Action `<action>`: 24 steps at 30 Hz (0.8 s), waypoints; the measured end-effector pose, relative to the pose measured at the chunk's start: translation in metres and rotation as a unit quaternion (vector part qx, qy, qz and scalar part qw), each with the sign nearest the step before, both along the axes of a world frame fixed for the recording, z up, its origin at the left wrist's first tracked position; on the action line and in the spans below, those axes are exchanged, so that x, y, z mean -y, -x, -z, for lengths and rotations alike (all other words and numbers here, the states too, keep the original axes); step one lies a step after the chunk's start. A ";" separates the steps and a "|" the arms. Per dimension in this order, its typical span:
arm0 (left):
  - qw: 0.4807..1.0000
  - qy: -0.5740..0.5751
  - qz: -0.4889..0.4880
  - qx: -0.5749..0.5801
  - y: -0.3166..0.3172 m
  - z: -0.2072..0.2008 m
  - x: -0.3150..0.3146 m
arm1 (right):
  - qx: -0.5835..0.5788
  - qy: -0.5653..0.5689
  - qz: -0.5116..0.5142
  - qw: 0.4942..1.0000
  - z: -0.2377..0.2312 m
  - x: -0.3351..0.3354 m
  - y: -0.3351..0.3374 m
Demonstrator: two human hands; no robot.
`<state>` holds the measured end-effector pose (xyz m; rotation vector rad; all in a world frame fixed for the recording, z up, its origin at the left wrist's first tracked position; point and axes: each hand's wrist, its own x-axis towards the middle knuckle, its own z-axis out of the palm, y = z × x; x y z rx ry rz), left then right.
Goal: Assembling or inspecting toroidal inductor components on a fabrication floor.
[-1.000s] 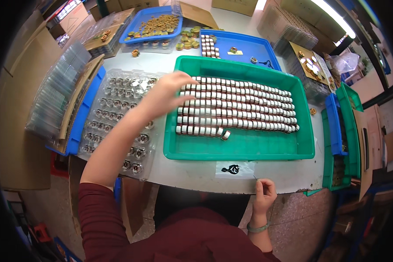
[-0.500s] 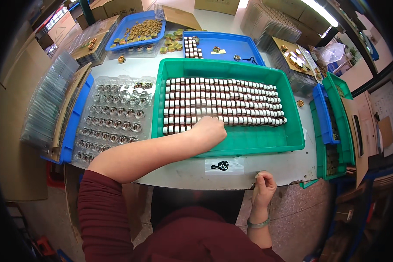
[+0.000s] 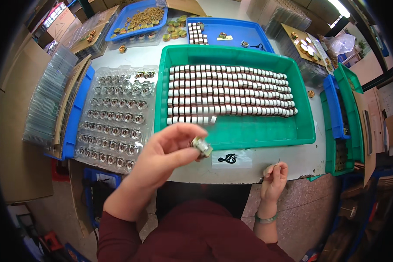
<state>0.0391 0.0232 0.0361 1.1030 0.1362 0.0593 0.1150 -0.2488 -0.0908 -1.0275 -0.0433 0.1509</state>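
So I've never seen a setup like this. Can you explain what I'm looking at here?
Sure. There's no machine: these are a person's bare hands, seen from a wide fisheye camera worn on the head and looking down, so straight edges look bent. The left hand holds a small metallic part between thumb and fingers. The right hand is pinched at the table's front edge, with something thin at its fingertips, too small to identify. On the pale table stands a green tray with rows of white-topped parts. Left of it lies a clear plastic tray with small coil-like parts in its pockets. Behind the green one is a shallow blue tray.
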 end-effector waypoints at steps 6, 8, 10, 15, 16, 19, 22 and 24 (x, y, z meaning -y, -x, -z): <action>0.988 0.152 -0.038 -0.004 0.034 0.025 0.018 | 0.010 0.022 -0.002 1.000 0.000 -0.004 -0.003; 0.978 0.206 -0.008 -0.008 0.039 0.030 0.020 | 0.020 0.034 -0.008 0.999 0.003 -0.003 -0.003; 0.977 0.213 -0.007 -0.008 0.040 0.030 0.020 | 0.015 0.035 -0.005 0.999 0.003 -0.004 -0.004; 0.975 0.221 -0.006 0.015 0.042 0.027 0.020 | 0.014 0.035 0.002 0.999 0.002 -0.005 -0.003; 0.976 0.217 -0.004 0.025 0.042 0.027 0.021 | 0.013 0.039 0.005 0.999 0.002 -0.005 -0.003; 0.977 0.208 0.000 0.044 0.042 0.028 0.021 | 0.010 0.047 0.010 0.999 0.002 -0.005 -0.003; 0.979 0.202 0.002 0.039 0.043 0.032 0.021 | 0.015 0.044 -0.005 0.999 0.003 -0.005 -0.003; 0.979 0.201 0.004 0.037 0.043 0.033 0.022 | 0.017 0.044 -0.010 0.999 0.003 -0.004 -0.003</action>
